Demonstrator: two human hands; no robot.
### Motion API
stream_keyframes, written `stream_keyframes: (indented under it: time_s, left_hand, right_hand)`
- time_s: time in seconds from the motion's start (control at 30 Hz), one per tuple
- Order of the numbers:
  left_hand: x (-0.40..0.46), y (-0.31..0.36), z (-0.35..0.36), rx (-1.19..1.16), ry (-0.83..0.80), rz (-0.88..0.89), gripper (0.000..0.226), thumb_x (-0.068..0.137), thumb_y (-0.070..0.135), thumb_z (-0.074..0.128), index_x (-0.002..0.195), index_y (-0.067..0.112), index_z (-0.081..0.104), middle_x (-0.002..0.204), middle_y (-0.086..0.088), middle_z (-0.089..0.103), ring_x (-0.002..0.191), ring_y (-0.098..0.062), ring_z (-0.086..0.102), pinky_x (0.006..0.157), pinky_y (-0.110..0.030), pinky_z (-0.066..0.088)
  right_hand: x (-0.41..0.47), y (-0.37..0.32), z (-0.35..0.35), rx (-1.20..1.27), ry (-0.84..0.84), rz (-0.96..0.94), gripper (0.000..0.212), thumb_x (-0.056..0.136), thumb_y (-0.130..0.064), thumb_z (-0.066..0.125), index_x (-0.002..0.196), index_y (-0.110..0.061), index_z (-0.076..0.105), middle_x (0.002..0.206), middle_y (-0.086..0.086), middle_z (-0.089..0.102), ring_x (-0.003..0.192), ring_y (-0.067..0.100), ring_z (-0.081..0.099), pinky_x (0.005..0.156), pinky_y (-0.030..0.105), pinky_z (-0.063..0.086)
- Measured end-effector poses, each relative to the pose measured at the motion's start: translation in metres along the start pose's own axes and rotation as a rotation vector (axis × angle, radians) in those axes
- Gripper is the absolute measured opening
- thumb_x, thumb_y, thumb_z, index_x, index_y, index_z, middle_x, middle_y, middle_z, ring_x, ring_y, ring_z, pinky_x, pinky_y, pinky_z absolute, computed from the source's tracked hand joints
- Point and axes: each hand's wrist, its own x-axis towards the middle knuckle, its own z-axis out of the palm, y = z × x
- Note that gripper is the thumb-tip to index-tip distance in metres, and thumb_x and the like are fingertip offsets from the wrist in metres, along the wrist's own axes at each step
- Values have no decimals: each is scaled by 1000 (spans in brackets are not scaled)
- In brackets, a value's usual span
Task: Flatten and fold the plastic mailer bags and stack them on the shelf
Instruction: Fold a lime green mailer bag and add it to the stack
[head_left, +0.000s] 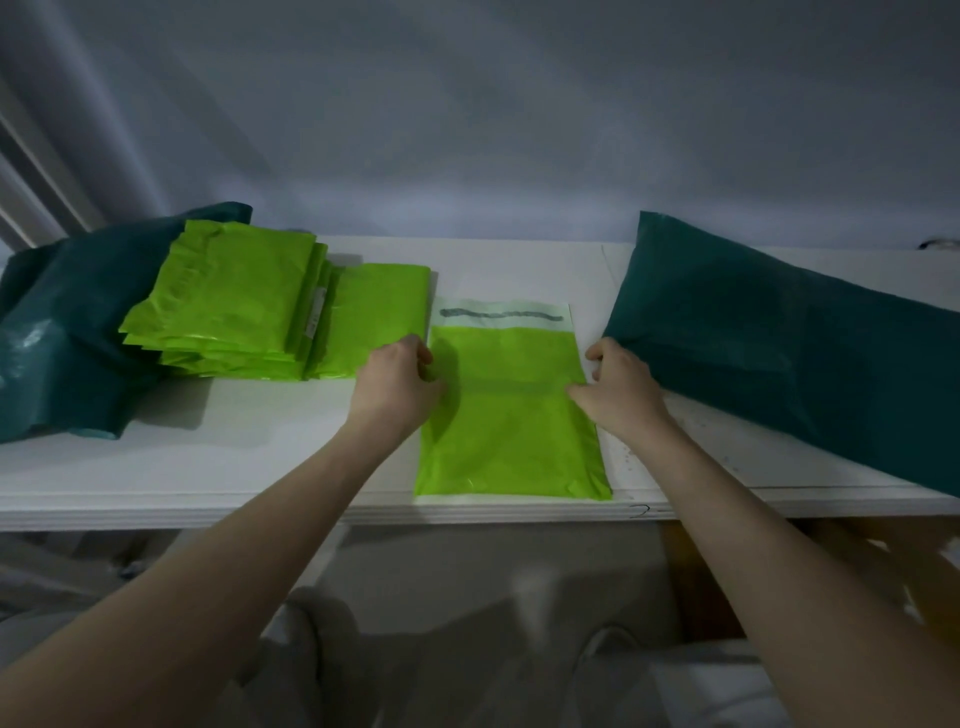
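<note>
A lime-green mailer bag (511, 410) lies flat on the white shelf (260, 457), its pale adhesive strip at the far end. My left hand (395, 384) grips the bag's left edge about halfway up, fingers curled at the edge and thumb on top. At the right edge my right hand (621, 395) pinches the bag the same way. To the left sits a stack of several folded lime-green bags (234, 306), leaning on one another.
A crumpled dark teal bag (57, 332) lies under and behind the stack at the far left. A large puffed dark teal bag (779, 338) fills the shelf's right side, close to my right hand. A wall rises behind the shelf.
</note>
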Motion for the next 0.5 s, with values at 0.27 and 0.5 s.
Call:
stream_keyframes:
  time_s: [0.27,0.5]
  left_hand:
    - [6,3,-5,-381,26,-196,28,75,5,65,102,11,64,90,-7,70,91,-28,66,83,-34,53]
    - [10,7,-6,-546,28,-220,25,79,13,69,104,11,69,87,-2,64,81,-14,56,86,-32,49]
  right_hand:
    - [2,-6,-10,324,-3,147,54,79,-4,65,126,-8,39,121,11,51,85,15,45,72,28,41]
    - [1,-9,-18,516,18,199,17,76,0,63,91,3,69,105,20,68,91,27,63,86,35,49]
